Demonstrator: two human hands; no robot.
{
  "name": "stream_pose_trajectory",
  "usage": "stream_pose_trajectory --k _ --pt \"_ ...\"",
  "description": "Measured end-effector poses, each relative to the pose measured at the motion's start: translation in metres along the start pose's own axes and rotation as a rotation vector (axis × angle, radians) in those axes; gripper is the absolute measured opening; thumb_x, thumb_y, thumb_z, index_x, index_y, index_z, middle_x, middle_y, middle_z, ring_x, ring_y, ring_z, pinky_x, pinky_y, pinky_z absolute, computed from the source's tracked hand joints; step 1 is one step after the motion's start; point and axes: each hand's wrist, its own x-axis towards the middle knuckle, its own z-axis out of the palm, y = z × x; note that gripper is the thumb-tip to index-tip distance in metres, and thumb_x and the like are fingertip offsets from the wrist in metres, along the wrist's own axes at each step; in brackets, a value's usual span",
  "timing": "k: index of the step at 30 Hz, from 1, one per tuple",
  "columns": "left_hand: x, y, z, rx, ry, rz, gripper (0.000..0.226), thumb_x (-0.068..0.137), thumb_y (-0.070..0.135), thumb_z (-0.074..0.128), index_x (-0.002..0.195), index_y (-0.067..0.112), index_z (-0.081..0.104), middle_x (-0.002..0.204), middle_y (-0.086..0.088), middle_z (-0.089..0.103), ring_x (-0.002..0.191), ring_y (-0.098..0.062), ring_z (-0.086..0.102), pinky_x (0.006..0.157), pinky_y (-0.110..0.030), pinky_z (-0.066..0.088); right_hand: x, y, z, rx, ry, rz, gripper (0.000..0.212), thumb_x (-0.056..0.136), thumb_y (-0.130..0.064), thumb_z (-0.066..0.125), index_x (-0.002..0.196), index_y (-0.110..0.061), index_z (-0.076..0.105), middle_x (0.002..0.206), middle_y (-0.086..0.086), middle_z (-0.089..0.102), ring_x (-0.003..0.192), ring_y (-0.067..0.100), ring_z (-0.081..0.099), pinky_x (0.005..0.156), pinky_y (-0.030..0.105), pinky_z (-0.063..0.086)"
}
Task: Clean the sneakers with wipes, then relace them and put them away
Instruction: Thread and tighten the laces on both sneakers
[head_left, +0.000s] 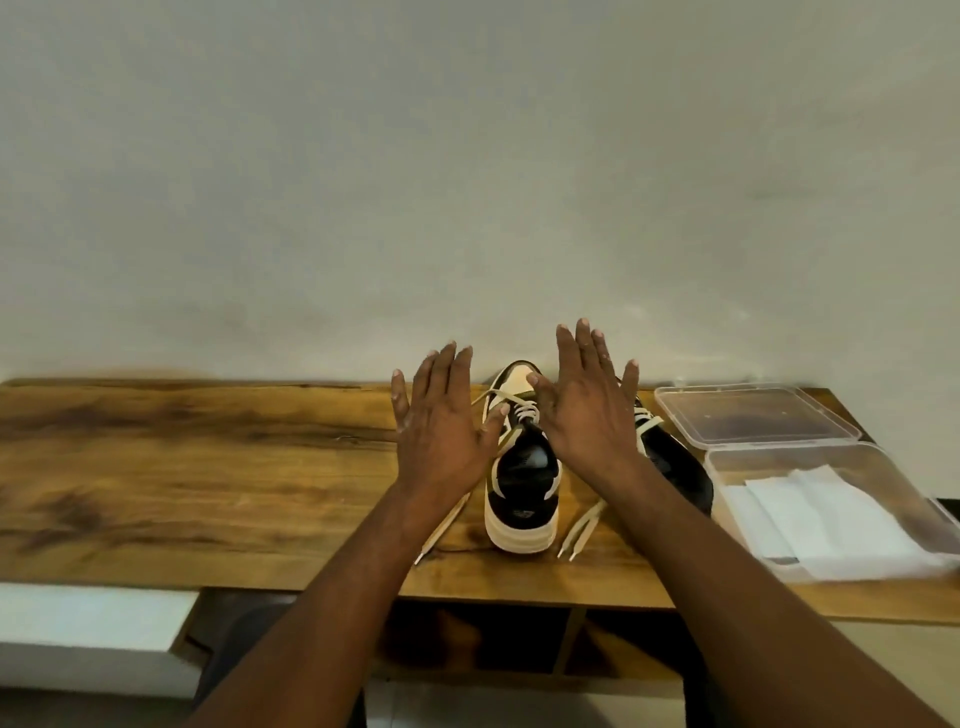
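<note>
— Wooden table (208, 467) under both hands; left hand (441, 431) spread flat, holding nothing, black-and-cream sneaker (522, 478) just to its right.

— Looks light, stiff-soled, laces floppy; take it by the heel or sides?

— Probably. Right hand (592, 415) also splayed, empty, second sneaker (675, 462) partly hidden beneath it; wipes (826, 519) in the container further right.

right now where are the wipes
In the head view the wipes lie inside the open clear plastic box at the table's right end, just right of the sneakers, with the box's lid behind it.
</note>
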Motion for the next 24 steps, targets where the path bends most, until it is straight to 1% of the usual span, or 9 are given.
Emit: stream_pose_trajectory --k 3,5,7,10,13,15,19,22,24 --pt "-0.001 -0.003 0.019 -0.118 -0.015 -0.038 0.052 0.092 0.05 0.068 0.138 0.025 0.06 0.139 0.002 0.064 0.134 -0.022 0.053 0.114 -0.046 0.029 0.001 0.01 0.014 0.049 0.005 0.009 0.055 0.106 -0.033 0.057 0.155 -0.014 0.042 0.167 0.014 0.036 0.155 0.032 0.032 0.122 0.056 0.028" --pt "-0.001 -0.007 0.031 -0.171 -0.042 -0.072 0.047 0.088 0.056 0.069 0.126 0.028 0.069 0.125 0.007 0.071 0.121 -0.018 0.06 0.104 -0.042 0.034 0.004 0.014 0.027 0.098 0.012 0.007 0.044 0.099 -0.025 0.067 0.141 -0.012 0.058 0.145 0.014 0.061 0.136 0.034 0.055 0.109 0.049 0.047" --pt "0.0 -0.01 0.041 -0.237 -0.076 -0.12 0.049 0.081 0.065 0.066 0.117 0.032 0.073 0.117 0.012 0.073 0.113 -0.013 0.062 0.101 -0.042 0.039 0.006 0.017 0.036 0.14 0.019 0.028 0.035 0.096 -0.023 0.069 0.129 -0.011 0.067 0.122 0.01 0.072 0.115 0.031 0.066 0.095 0.041 0.054" --pt "0.0 -0.011 0.05 -0.427 -0.1 -0.173 0.049 0.075 0.069 0.068 0.107 0.033 0.077 0.102 0.019 0.075 0.098 -0.003 0.067 0.095 -0.047 0.054 0.009 0.02 0.045 0.213 0.054 0.078 0.028 0.095 -0.027 0.072 0.119 -0.013 0.074 0.109 0.005 0.077 0.099 0.023 0.071 0.085 0.032 0.054" --pt "-0.005 -0.01 0.052 -0.567 -0.131 -0.155 0.046 0.073 0.062 0.075 0.104 0.029 0.079 0.098 0.02 0.074 0.093 0.003 0.068 0.087 -0.037 0.06 0.012 0.021 0.054 0.25 0.067 0.116 0.028 0.094 -0.037 0.074 0.113 -0.016 0.078 0.102 0.0 0.078 0.092 0.016 0.071 0.082 0.03 0.057" --pt "-0.005 -0.009 0.051 -0.586 -0.15 -0.15 0.046 0.069 0.058 0.079 0.103 0.027 0.079 0.097 0.019 0.073 0.093 0.004 0.068 0.085 -0.034 0.061 0.014 0.022 0.058 0.259 0.074 0.127 0.028 0.093 -0.041 0.074 0.108 -0.017 0.079 0.098 -0.003 0.078 0.088 0.013 0.07 0.08 0.03 0.057" --pt "-0.002 -0.011 0.051 -0.547 -0.155 -0.194 0.038 0.062 0.058 0.081 0.094 0.036 0.078 0.091 0.026 0.072 0.088 0.005 0.068 0.093 -0.048 0.057 0.014 0.023 0.057 0.288 0.073 0.147 0.031 0.088 -0.048 0.078 0.1 -0.019 0.083 0.087 -0.005 0.077 0.077 0.009 0.069 0.073 0.028 0.058" --pt "-0.002 -0.009 0.05 -0.493 -0.136 -0.162 0.023 0.069 0.046 0.083 0.089 0.036 0.079 0.082 0.027 0.071 0.082 0.004 0.068 0.089 -0.052 0.057 0.01 0.021 0.054 0.302 0.066 0.153 0.031 0.087 -0.049 0.078 0.096 -0.02 0.084 0.082 -0.007 0.076 0.073 0.005 0.068 0.072 0.03 0.06" --pt "-0.001 -0.009 0.047 -0.491 -0.118 -0.145 0.013 0.074 0.044 0.08 0.084 0.034 0.079 0.077 0.023 0.072 0.076 0.002 0.069 0.085 -0.051 0.058 0.008 0.02 0.053 0.31 0.067 0.159 0.029 0.086 -0.048 0.079 0.095 -0.021 0.084 0.081 -0.008 0.076 0.073 0.005 0.068 0.072 0.032 0.062"
